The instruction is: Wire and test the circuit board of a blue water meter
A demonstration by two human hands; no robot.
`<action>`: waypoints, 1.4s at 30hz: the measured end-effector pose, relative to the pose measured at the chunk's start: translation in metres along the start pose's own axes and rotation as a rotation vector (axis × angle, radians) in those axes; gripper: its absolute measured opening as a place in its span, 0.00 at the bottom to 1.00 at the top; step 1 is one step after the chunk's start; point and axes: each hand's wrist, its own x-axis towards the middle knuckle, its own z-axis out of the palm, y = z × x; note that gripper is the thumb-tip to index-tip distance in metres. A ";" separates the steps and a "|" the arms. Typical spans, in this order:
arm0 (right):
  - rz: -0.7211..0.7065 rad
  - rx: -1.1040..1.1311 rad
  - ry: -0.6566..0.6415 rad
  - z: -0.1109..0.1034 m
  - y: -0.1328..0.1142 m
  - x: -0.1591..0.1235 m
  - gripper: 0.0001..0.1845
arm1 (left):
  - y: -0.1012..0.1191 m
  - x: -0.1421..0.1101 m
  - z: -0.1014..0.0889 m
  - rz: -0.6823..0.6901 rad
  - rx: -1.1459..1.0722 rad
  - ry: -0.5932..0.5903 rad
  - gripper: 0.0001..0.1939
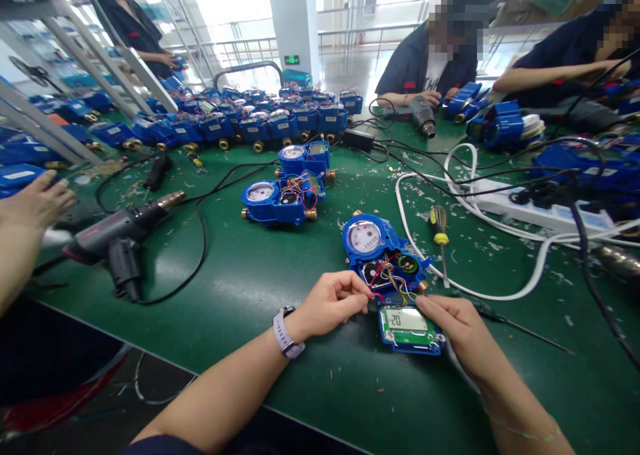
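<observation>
In front of me lies a blue water meter with its housing open, showing a round dial and red, yellow and black wires. Those wires run to a green circuit board with a lit display, set in a blue cover on the near side. My left hand, with a watch on its wrist, pinches a thin red wire between thumb and fingertips. My right hand grips the right edge of the display board, thumb and fingers closed at its upper corner.
Two more blue meters stand to the left. A heat gun and its cable lie farther left, near another person's hand. Screwdrivers, a power strip and white cable are at right. Rows of meters and co-workers occupy the far side.
</observation>
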 end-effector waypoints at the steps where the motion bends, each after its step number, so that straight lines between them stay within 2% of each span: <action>1: 0.024 0.021 -0.025 0.000 -0.001 0.000 0.31 | 0.000 0.000 0.000 0.002 -0.009 0.007 0.10; 7: 0.090 0.142 -0.070 0.003 -0.006 -0.003 0.30 | 0.001 -0.001 0.002 0.074 0.051 0.036 0.10; 10: 0.071 0.160 -0.019 0.004 -0.005 -0.004 0.30 | 0.001 -0.003 0.004 0.127 0.179 0.064 0.09; 14: 0.032 0.163 0.044 0.005 -0.003 -0.008 0.29 | 0.001 -0.005 0.005 0.149 0.256 0.043 0.08; 25: -0.173 -0.092 0.253 0.017 -0.018 -0.018 0.30 | 0.001 -0.004 0.005 0.159 0.311 0.064 0.09; 30: -0.248 -0.177 0.225 0.018 -0.015 -0.017 0.28 | 0.000 -0.002 0.004 0.135 0.274 0.079 0.17; 35: -0.142 -0.080 0.246 0.019 -0.014 -0.018 0.28 | -0.003 0.000 0.005 0.082 0.134 0.064 0.21; 42: 0.085 0.224 0.089 0.017 -0.014 -0.015 0.26 | -0.005 0.002 0.009 0.001 -0.004 0.044 0.23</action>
